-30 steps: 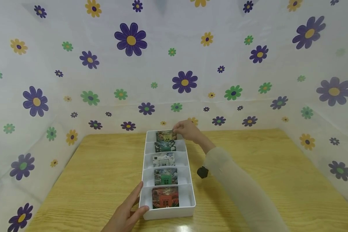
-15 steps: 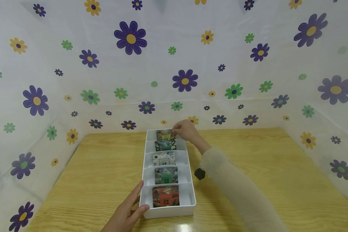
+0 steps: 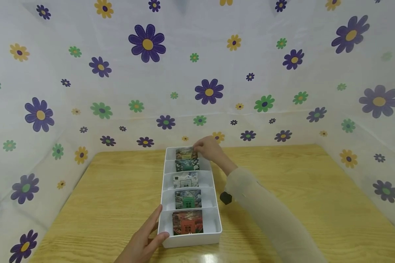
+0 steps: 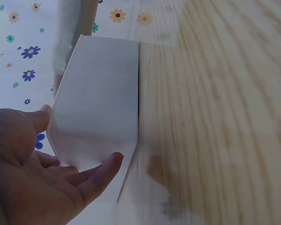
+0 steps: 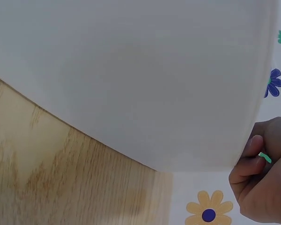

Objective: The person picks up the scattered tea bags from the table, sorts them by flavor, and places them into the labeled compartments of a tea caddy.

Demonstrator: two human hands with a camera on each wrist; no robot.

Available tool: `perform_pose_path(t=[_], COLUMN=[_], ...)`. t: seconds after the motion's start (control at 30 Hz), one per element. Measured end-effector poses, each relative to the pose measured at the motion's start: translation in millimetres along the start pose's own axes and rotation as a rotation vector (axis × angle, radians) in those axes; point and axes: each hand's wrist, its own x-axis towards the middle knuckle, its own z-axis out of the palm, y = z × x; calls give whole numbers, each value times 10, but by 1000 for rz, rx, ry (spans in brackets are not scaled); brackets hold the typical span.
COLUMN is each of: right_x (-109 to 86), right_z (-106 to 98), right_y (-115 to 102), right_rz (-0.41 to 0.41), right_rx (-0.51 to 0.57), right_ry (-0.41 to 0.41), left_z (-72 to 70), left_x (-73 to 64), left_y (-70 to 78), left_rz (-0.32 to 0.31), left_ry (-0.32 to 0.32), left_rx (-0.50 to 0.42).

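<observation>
A long white divided box (image 3: 187,240) stands on the table with a printed tea sachet upright in each compartment. At its far end, my right hand (image 3: 210,148) pinches the right edge of the yellow-labelled tea sachet (image 3: 185,154); in the right wrist view that hand (image 5: 264,173) is curled by the box's rim. My left hand (image 3: 143,237) holds the near left corner, thumb at the front and a finger along the left side. The left wrist view has the same hand (image 4: 47,173) spread around the box's outer wall (image 4: 96,93).
Nearer compartments hold a dark green sachet (image 3: 187,165), a white one (image 3: 185,180), a green-labelled one (image 3: 188,199) and a red one (image 3: 187,222). A small black object (image 3: 225,198) shows beside the right sleeve (image 3: 260,204). Flower-printed sheets (image 3: 181,73) wall in the wooden table (image 3: 118,197).
My right hand has shifted slightly left, and the yellow-labelled sachet has moved left with it in the far compartment. The left hand and the box stay put.
</observation>
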Motion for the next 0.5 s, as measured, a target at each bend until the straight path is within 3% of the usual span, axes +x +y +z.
perform_pose_path(t=[0.23,0.5], right_x=[-56,-341], right_z=[-43,-229], right_y=[164,309], right_rz=[16,34], right_rx=[181,401], right_ry=[85,159], left_z=[1,0], left_x=[2,4], left_y=[16,6], left_rz=[-4,4], left_ry=[2,13], left_rx=[6,-17])
